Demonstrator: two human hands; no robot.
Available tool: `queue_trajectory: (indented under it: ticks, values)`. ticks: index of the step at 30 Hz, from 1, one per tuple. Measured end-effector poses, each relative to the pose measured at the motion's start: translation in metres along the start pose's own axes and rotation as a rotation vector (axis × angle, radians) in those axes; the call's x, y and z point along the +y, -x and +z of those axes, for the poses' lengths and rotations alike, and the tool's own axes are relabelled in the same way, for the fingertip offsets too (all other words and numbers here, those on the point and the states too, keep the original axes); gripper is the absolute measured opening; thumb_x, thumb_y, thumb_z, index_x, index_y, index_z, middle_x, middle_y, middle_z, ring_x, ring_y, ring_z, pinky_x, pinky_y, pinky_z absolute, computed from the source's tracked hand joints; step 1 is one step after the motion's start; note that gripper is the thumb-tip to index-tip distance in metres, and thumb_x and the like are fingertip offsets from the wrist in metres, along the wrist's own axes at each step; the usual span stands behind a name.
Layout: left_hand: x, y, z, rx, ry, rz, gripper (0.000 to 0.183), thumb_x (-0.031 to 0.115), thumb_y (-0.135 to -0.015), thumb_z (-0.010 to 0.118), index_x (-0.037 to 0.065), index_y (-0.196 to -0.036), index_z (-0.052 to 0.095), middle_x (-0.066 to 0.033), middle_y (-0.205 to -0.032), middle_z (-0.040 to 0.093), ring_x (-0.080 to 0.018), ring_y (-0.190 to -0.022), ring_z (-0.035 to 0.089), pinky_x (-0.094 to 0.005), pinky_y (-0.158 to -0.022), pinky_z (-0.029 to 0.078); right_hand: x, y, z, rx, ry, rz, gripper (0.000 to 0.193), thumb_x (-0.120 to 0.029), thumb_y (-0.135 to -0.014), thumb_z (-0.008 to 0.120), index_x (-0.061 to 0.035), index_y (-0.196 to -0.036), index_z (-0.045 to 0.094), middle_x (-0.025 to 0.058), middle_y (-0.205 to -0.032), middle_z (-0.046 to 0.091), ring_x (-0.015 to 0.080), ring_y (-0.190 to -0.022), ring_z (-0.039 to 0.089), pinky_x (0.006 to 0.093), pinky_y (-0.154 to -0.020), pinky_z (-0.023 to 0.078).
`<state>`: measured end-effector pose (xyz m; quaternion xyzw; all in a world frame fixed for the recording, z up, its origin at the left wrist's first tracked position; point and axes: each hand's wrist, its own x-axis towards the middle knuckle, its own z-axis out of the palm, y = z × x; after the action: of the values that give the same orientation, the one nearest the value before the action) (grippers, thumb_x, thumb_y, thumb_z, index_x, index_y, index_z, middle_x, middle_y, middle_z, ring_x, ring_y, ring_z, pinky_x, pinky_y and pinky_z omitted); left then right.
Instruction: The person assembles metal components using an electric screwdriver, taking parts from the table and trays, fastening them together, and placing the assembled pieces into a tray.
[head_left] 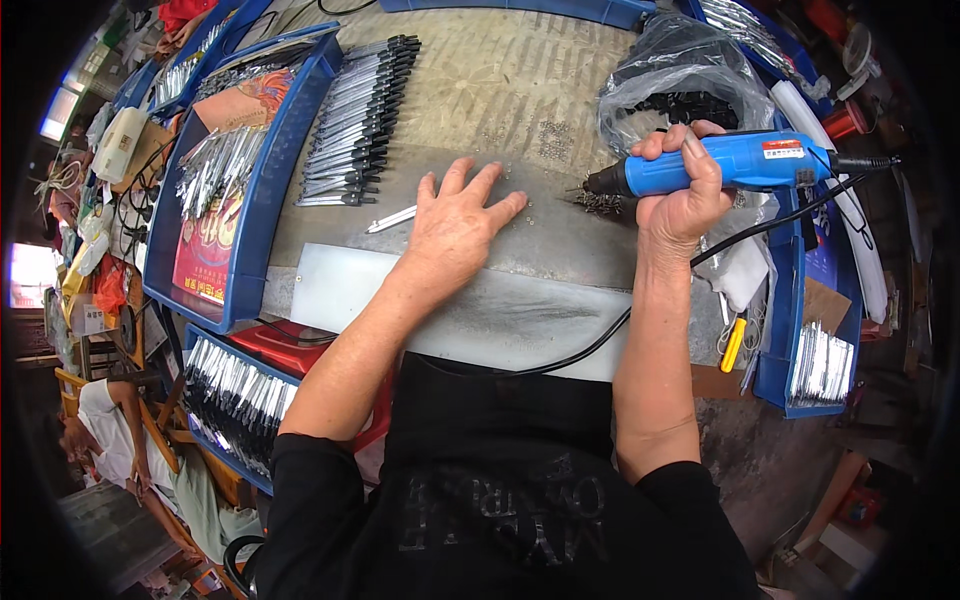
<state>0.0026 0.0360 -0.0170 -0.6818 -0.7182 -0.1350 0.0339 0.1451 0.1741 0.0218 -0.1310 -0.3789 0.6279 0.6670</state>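
My right hand (690, 185) is wrapped round a blue electric screwdriver (745, 161), held nearly level. The screwdriver's black nose points left, and its bit end is at a small heap of dark screws (600, 203) on the table. My left hand (455, 225) rests over the table with its fingers spread. A slim silver rod (390, 220) lies against its left edge; I cannot tell whether part of it is under the hand. Tiny metal rings or nuts (555, 140) are scattered beyond my fingertips. To the left, silver rods with black ends (360, 120) lie in a neat row.
Blue trays of silver rods stand at left (262, 215), lower left (240, 400) and right (790, 395). A clear plastic bag (690, 65) holds black parts at the far right. A black cable (600, 340) crosses my right forearm. A yellow-handled tool (734, 345) lies near it. Someone sits at lower left.
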Motion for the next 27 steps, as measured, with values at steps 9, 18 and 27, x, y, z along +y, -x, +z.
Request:
queue_trajectory:
  ticks: [9, 18, 27]
  values:
    - [-0.009, 0.013, -0.008, 0.087, 0.008, -0.015, 0.04, -0.003, -0.068, 0.048, 0.014, -0.102, 0.061, -0.0076, -0.107, 0.054, -0.0275, -0.101, 0.047, -0.0398, -0.081, 0.038, -0.002, 0.0, 0.001, 0.02, 0.001, -0.008, 0.028, -0.005, -0.069, 0.057, 0.0029, -0.093, 0.044, 0.0115, -0.067, 0.051, 0.0194, -0.055, 0.054, 0.0339, -0.053, 0.049]
    - [-0.037, 0.028, -0.009, 0.206, 0.058, -0.089, 0.04, -0.009, -0.062, 0.05, 0.005, -0.098, 0.059, -0.008, -0.096, 0.057, -0.0263, -0.089, 0.05, -0.035, -0.075, 0.041, -0.001, -0.001, 0.0, 0.024, 0.01, -0.018, 0.028, -0.005, -0.069, 0.058, 0.0031, -0.093, 0.045, 0.011, -0.066, 0.051, 0.0196, -0.053, 0.053, 0.0339, -0.053, 0.049]
    - [-0.045, 0.027, -0.003, 0.169, 0.125, -0.177, 0.017, 0.003, -0.07, 0.061, 0.002, -0.088, 0.059, -0.0092, -0.084, 0.057, -0.0276, -0.081, 0.052, -0.0365, -0.072, 0.042, 0.0, -0.001, -0.003, 0.004, 0.04, -0.02, 0.029, -0.006, -0.071, 0.057, 0.0025, -0.095, 0.044, 0.0094, -0.066, 0.05, 0.0199, -0.054, 0.053, 0.0346, -0.052, 0.048]
